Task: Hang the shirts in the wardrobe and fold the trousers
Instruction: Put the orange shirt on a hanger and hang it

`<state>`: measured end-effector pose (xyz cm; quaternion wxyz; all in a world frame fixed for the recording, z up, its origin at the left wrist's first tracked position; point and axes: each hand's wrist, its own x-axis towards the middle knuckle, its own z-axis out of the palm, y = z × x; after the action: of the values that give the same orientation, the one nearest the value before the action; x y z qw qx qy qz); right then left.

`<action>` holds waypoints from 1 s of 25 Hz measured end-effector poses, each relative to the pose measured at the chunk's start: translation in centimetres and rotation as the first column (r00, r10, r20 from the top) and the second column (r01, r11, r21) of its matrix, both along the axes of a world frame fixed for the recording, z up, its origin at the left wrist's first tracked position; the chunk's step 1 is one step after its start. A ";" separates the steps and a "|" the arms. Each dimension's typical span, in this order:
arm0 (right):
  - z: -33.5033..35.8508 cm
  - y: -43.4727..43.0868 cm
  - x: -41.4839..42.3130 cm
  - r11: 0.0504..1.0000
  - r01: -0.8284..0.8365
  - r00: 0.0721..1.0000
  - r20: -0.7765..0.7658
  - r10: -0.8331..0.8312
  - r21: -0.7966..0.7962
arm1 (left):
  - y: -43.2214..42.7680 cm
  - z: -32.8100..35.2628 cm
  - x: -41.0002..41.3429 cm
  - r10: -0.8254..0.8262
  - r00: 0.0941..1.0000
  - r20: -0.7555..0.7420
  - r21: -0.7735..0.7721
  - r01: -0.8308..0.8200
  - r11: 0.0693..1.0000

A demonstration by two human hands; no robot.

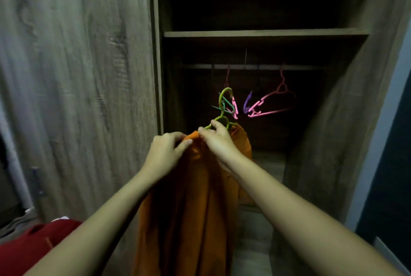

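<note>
While the orange shirt [195, 198] hangs in long folds from a light green hanger [220, 106], both are held up in front of the open wardrobe, with the hook free in the air below the rail [255, 67]. The left hand [165, 153] grasps the shirt's top edge at the near shoulder, fingers curled into the cloth. The right hand [219, 140] pinches the hanger just under its hook, where the arms meet, thumb and fingertips closed on the plastic. The two hands sit just beside each other at the top of the garment.

Behind the hook, several bare hangers dangle from the rail: a pink hanger [270, 95] tilted to the right, a purple hanger [246, 104] beside it, and a further pink and a dark green one bunched close behind the light green hook. A wooden shelf [264, 33] runs across above the rail. The wardrobe door [77, 75], wood-grained, fills the left. A red garment [29, 246] lies at the lower left corner.
</note>
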<state>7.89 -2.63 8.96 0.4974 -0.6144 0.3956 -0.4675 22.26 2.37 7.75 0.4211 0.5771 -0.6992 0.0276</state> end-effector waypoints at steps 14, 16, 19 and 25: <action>2.0 -7.3 1.0 0.946 0.213 0.860 -0.412 -0.300 -0.244 | -12.8 2.6 8.0 0.363 0.924 0.123 -0.390 -0.291 0.874; 3.8 -8.9 0.7 0.908 0.133 0.740 -0.569 -0.357 -0.397 | -14.9 1.9 9.4 0.369 0.921 0.127 -0.362 -0.303 0.882; 6.4 -12.0 1.1 0.839 0.046 0.640 -0.628 -0.442 -0.542 | -17.5 0.6 10.5 0.318 0.937 0.145 -0.358 -0.249 0.900; 10.9 -19.6 3.9 0.792 0.016 0.490 -0.686 -0.538 -0.610 | -21.4 -0.3 12.1 0.405 0.904 0.138 -0.650 -0.226 0.726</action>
<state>11.81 -22.22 19.83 -0.0288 -0.7949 0.5361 -0.2828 34.33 -19.01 7.41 0.4760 0.5084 -0.5918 0.4059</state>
